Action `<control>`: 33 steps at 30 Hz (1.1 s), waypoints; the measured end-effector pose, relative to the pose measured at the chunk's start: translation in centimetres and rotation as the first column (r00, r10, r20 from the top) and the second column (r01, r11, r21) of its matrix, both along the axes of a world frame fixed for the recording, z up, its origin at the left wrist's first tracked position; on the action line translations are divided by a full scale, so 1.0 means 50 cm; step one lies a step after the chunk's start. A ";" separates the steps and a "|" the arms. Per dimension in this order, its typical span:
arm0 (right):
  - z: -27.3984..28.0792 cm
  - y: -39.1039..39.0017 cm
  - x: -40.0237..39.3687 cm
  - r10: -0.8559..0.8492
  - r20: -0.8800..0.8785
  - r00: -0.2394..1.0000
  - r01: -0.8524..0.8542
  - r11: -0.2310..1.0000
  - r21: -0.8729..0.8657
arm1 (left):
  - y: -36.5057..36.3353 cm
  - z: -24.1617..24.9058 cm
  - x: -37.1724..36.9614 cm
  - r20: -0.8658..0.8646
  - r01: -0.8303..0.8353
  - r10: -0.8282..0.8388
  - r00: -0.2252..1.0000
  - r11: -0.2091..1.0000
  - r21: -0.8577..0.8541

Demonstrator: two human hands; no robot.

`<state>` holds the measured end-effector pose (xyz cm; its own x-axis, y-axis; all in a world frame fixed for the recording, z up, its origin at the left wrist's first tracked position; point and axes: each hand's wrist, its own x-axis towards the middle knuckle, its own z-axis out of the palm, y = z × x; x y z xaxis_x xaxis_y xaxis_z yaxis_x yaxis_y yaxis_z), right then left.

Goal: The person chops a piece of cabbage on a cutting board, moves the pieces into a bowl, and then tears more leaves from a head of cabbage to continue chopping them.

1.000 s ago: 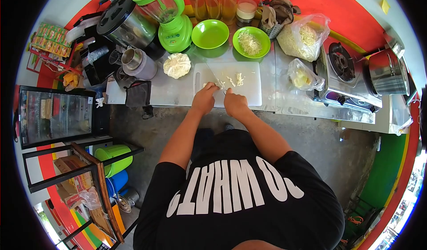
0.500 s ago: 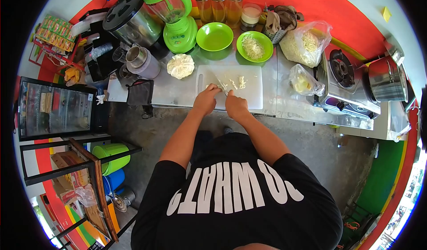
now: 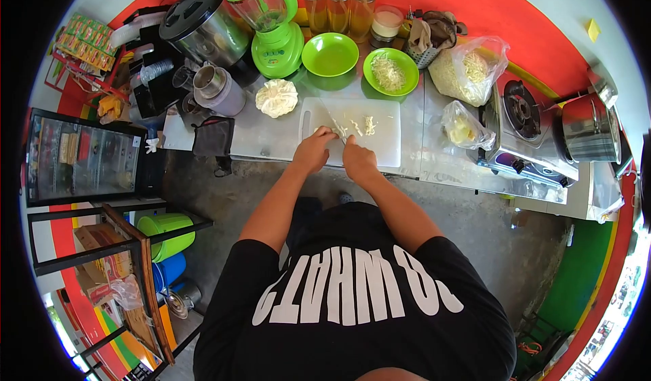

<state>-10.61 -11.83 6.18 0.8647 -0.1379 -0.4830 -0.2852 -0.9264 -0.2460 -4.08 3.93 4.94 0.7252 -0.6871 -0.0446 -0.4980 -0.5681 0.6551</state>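
Observation:
My right hand (image 3: 359, 158) is closed around the handle of a knife (image 3: 334, 121), whose blade slants up and left over the white cutting board (image 3: 385, 152). Beside the blade, the fingers of my left hand (image 3: 312, 150) are curled and pressed down at the board's near edge. Whatever lies under those fingertips is mostly hidden. Pale shredded strips (image 3: 369, 125) lie in small heaps right of the knife. Beyond the board's upper left corner sits a whitish cabbage head (image 3: 277, 98). A green bowl (image 3: 413, 83) behind the board contains more shreds.
Another green bowl (image 3: 330, 55) stands beside a green blender (image 3: 277, 49). Bottles (image 3: 339, 11) line the red wall. Plastic bags, one of shreds (image 3: 461, 72) and a smaller one (image 3: 468, 125), lie near a gas stove (image 3: 522, 130) with a steel pot (image 3: 588, 129). A steel flask (image 3: 218, 91) stands left.
The view has shifted slightly. Both hands and the knife stay in almost the same place on the board, and the shreds look unchanged.

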 end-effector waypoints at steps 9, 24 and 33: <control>0.029 -0.010 -0.037 0.045 -0.024 0.999 -0.046 0.999 -0.021 | 0.000 -0.002 0.001 -0.014 0.001 -0.001 1.000 1.000 0.021; 0.002 -0.084 -0.118 -0.058 0.056 0.997 0.059 0.998 -0.020 | -0.034 -0.003 -0.010 0.136 -0.049 0.039 0.990 0.997 0.067; 0.035 -0.078 -0.137 -0.119 0.169 0.978 0.096 0.986 0.135 | -0.062 0.001 -0.033 0.082 -0.131 0.127 0.989 0.990 0.048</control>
